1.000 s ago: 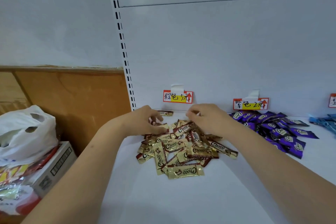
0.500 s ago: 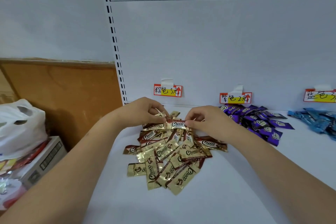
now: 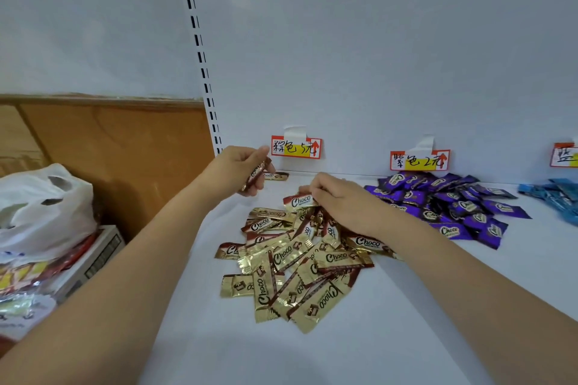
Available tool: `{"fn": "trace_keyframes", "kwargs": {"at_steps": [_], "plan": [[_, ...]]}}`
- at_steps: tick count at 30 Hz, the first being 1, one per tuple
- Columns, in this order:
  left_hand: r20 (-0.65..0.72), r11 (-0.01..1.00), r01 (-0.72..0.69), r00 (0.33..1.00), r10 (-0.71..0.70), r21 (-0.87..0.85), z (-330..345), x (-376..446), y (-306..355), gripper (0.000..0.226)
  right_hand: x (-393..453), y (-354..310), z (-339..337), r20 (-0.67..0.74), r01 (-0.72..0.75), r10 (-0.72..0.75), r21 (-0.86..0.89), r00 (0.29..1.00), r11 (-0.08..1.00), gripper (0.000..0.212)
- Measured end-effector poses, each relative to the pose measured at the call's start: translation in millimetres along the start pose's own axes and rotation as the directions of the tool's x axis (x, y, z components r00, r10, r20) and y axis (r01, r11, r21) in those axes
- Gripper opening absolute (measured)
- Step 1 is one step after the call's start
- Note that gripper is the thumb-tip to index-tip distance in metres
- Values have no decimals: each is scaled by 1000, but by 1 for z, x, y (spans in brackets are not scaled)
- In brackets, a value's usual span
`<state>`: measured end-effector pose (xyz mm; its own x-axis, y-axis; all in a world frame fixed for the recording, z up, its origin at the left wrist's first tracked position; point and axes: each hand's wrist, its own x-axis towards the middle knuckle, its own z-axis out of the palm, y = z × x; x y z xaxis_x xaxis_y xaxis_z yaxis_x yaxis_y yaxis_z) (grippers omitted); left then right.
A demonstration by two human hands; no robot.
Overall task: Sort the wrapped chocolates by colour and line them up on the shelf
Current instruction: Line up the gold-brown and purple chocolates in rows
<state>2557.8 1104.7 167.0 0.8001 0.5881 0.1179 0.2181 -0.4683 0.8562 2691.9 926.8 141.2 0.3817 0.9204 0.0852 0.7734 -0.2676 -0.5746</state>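
Note:
A heap of gold-and-brown wrapped chocolates (image 3: 297, 262) lies on the white shelf (image 3: 406, 322). My left hand (image 3: 237, 170) is raised above the heap's far left and grips one brown chocolate (image 3: 255, 175) upright. One single brown chocolate (image 3: 276, 176) lies flat by the back wall, just behind that hand. At the heap's far edge my right hand (image 3: 341, 200) pinches the end of another gold chocolate (image 3: 298, 201). A purple pile (image 3: 447, 206) lies to the right, and a blue pile (image 3: 556, 197) sits at the right edge.
Price tags are taped to the back wall: one (image 3: 295, 147) above the brown spot, one (image 3: 419, 160) above the purple, one (image 3: 564, 155) above the blue. Left of the shelf stand a white plastic bag (image 3: 40, 209), a carton (image 3: 90, 262) and a wooden panel (image 3: 109, 147).
My left hand has lifted a brown chocolate off the heap toward the back wall. My right hand has taken hold of a gold one at the heap's far edge.

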Motion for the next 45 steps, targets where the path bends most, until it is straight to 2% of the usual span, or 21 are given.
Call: {"fn": "trace_keyframes", "kwargs": {"at_steps": [3,6,8,12,15,17,18,20,22,23,25,27,29,33,36,40,45], "plan": [[133,996,90,987,-91,11,11,2,-1,49,-5,3,-19,-87,-28,34,74,996,997,27],[218,975,197,961,-172,-103,22,2,8,37,-15,8,-30,-127,-30,37,50,991,998,28],[171,978,150,977,-124,-147,28,0,12,29,-17,13,-30,-170,-33,41,54,985,998,24],[-59,999,-34,998,33,-21,35,1,10,17,-7,20,-29,-383,-10,46,94,923,996,14],[-125,992,-20,992,3,-128,33,6,5,15,-1,26,-28,-466,-30,75,103,882,994,12],[-99,994,11,995,-22,-109,30,7,1,15,2,33,-23,-440,-57,80,66,894,996,8],[-85,1000,14,996,-14,-4,29,8,-1,16,3,36,-20,-411,-78,74,7,908,997,6],[-96,956,-22,994,52,293,25,10,-5,22,3,40,-18,-375,-129,52,-185,926,974,18],[-132,888,-99,976,175,450,17,9,-5,27,0,36,-21,-408,-135,11,-277,913,951,25],[-114,869,-158,965,237,469,14,9,-4,25,-2,31,-23,-427,-116,-17,-282,904,952,25],[43,834,-278,955,293,477,12,6,-2,22,-6,25,-24,-376,-68,-55,-304,925,950,25],[235,823,-339,938,256,456,16,1,-2,27,-8,21,-19,-241,-32,-58,-356,969,934,28],[297,832,-329,932,208,447,20,-2,-2,31,-7,19,-16,-157,-23,-38,-369,987,929,30],[220,830,-269,959,181,489,12,-8,-7,34,-4,19,-12,-163,-14,-40,-320,986,947,36],[177,767,-220,974,140,603,-3,-19,-17,41,-3,17,-10,-94,0,-38,-372,995,928,44],[87,680,-142,989,116,719,-17,-27,-34,43,0,11,-11,-59,16,-45,-424,997,906,42],[-41,740,-82,988,147,668,-14,-27,-45,46,15,17,-11,-72,-43,14,-418,997,908,40]]}}
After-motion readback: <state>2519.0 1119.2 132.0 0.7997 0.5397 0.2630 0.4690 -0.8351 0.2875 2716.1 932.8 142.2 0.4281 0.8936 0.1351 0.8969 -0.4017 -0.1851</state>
